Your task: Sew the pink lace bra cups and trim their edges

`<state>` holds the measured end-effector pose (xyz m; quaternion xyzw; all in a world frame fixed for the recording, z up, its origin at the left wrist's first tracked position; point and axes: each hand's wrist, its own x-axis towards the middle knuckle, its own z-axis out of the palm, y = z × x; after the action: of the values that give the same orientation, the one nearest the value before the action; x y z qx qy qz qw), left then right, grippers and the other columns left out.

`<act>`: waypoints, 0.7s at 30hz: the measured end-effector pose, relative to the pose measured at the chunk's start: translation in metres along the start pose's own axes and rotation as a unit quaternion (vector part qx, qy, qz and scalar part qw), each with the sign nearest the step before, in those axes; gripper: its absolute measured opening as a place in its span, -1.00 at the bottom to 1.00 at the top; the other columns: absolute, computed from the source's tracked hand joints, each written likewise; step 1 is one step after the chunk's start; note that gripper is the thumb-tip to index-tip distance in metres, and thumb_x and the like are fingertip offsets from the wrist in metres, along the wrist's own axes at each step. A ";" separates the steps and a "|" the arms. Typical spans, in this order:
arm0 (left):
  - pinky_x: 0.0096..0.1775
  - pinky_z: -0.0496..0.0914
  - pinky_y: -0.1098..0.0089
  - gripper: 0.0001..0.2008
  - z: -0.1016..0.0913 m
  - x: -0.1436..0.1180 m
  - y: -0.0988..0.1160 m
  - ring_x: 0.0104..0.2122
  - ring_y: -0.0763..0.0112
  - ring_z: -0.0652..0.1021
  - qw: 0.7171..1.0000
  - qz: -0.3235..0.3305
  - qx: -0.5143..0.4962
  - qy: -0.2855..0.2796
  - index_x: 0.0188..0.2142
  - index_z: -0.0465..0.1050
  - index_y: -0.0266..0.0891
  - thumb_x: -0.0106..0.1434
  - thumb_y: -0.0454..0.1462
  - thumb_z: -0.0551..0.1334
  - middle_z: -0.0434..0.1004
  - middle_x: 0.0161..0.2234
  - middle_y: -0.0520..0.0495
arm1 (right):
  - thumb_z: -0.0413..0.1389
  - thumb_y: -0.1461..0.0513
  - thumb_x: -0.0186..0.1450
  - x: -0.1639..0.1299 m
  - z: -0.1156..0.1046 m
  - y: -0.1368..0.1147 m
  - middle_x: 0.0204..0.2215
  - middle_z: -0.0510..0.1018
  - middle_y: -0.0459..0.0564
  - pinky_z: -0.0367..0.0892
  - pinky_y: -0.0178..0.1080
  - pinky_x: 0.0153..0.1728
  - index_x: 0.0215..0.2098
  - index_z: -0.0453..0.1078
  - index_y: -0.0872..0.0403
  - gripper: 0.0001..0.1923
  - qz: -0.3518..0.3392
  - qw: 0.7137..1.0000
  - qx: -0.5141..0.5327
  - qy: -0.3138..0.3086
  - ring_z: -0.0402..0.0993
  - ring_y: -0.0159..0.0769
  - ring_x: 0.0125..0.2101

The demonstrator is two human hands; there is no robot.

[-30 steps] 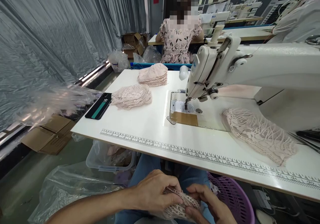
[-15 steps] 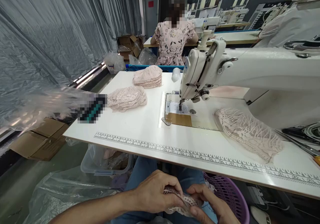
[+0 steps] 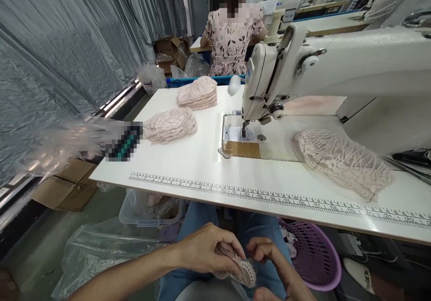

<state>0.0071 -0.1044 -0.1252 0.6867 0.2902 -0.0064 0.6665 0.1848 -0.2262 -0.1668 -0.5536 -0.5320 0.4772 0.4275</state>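
Observation:
Over my lap, below the table edge, my left hand (image 3: 205, 251) is closed around a folded piece of pale pink lace (image 3: 247, 273). Its scalloped, dotted edge sticks out past my fingers to the right. My right hand (image 3: 284, 272) is just right of the lace, with the thumb and curled index finger apart and nothing visible between them. On the table lie two stacks of similar pieces, a lace stack (image 3: 170, 125) and a smoother pink stack (image 3: 198, 93). Another lace piece (image 3: 343, 164) lies to the right, beside the machine bed.
A white sewing machine (image 3: 323, 63) stands on the white table (image 3: 188, 162), which has a printed ruler along its front. A purple basket (image 3: 323, 260) with scraps and a clear plastic bin (image 3: 151, 215) sit below. Another person (image 3: 232, 41) sits ahead, back turned.
My right hand has come away from the lace, its thumb and index finger now apart. My left hand still grips the lace, which is turned more downward. The view has tilted down slightly.

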 end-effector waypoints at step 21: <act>-0.35 0.27 0.57 -0.75 0.002 -0.002 0.010 -0.41 0.47 0.48 0.988 0.083 0.109 0.077 -0.31 0.54 -0.30 0.03 -0.19 0.36 0.52 -0.43 -0.02 | -0.03 0.08 0.29 0.015 -0.004 -0.014 -0.64 0.31 -0.17 0.09 -0.37 -0.59 -0.54 0.19 0.00 -0.72 -0.025 0.967 -0.249 -0.039 0.24 -0.38 -0.56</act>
<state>0.0105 -0.1065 -0.1152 0.7753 0.2804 0.0702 0.5616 0.1856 -0.2103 -0.1530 -0.6100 -0.6642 0.3401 0.2665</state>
